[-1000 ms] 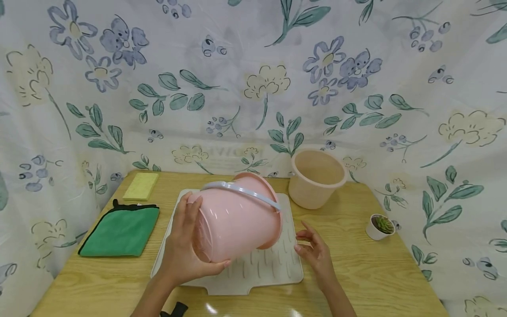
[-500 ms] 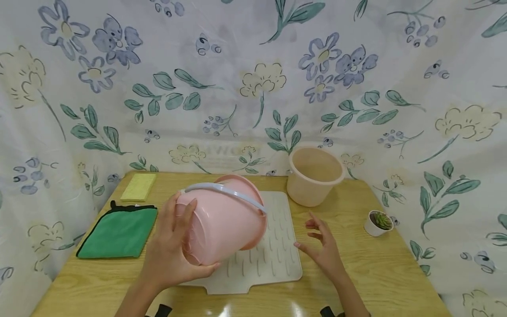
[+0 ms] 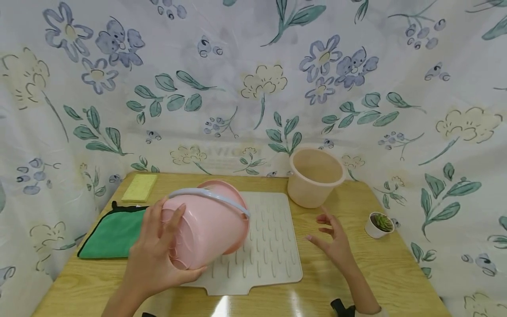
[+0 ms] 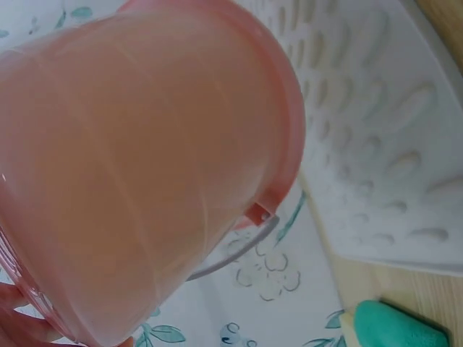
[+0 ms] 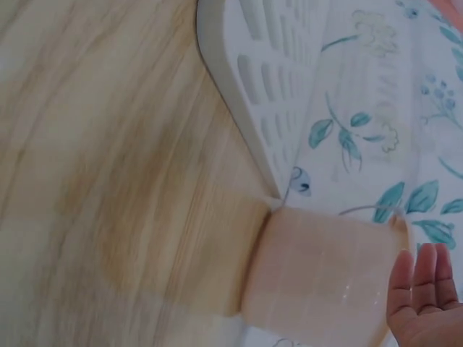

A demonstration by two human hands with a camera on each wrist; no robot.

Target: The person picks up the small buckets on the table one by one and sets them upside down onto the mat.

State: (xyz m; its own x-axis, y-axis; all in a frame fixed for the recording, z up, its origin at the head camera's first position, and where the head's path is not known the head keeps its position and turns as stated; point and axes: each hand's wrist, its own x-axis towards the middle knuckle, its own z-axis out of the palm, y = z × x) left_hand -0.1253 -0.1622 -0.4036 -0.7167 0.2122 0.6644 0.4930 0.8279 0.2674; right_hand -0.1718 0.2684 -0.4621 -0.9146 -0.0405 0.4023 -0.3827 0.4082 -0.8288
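Observation:
My left hand (image 3: 152, 253) grips a pink bucket (image 3: 211, 224) around its base, thumb below and fingers over the top. The bucket is tilted on its side, mouth facing away to the right, its grey-blue handle (image 3: 214, 196) lying across the upper side. It is held above the left part of a white ridged drying mat (image 3: 269, 237). In the left wrist view the pink bucket (image 4: 145, 159) fills much of the frame. My right hand (image 3: 334, 244) hovers over the table right of the mat, holding nothing, its fingers loosely bent.
A peach bucket (image 3: 310, 193) stands upright behind the mat's right corner. A small potted succulent (image 3: 379, 224) sits at the right. On the left lie a green cloth (image 3: 108, 233), partly hidden by my left hand, and a yellow sponge (image 3: 139, 188). A floral curtain (image 3: 237, 110) hangs behind.
My left hand has carried the tilted pink bucket left, uncovering more of the mat and covering part of the green cloth. My right hand has drawn away to the right.

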